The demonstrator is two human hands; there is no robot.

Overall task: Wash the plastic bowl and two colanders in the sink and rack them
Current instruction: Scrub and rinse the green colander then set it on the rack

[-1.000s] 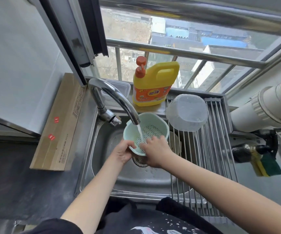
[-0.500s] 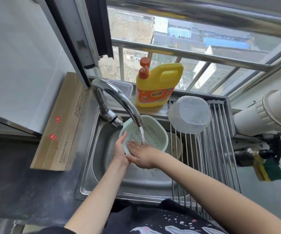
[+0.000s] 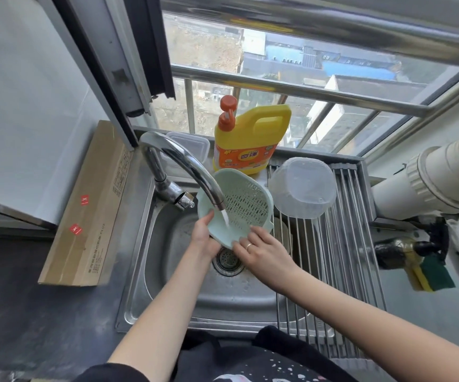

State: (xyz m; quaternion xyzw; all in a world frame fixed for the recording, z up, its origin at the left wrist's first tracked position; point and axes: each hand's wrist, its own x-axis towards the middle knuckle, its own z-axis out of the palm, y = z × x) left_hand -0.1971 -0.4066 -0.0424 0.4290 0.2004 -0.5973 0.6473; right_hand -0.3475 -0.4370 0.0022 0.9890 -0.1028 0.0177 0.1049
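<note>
A: Where is the pale green perforated plastic colander (image 3: 246,206)?

B: Over the stainless steel sink (image 3: 167,285), tilted so its open side faces the person, right under the curved chrome tap (image 3: 180,164). A thin stream of water (image 3: 225,217) falls onto its inner wall.

A: And the hands?

B: The left hand (image 3: 204,235) holds the colander's left rim, thumb over the edge, fingers behind, so that grip is clamped on it. The right hand (image 3: 262,250), with a ring on one finger, lies with nearly straight fingers against the lower rim; its grip is apart, only touching.

A: The other things?

B: A clear plastic bowl (image 3: 302,186) sits upside down on the steel roll-up drying rack (image 3: 344,244) spanning the sink's right side, just beside the colander. A yellow dish soap jug with an orange pump (image 3: 250,139) stands on the ledge behind. A long brown cardboard box (image 3: 90,210) lies on the surface to the left, and a green and yellow sponge (image 3: 432,274) sits at far right
</note>
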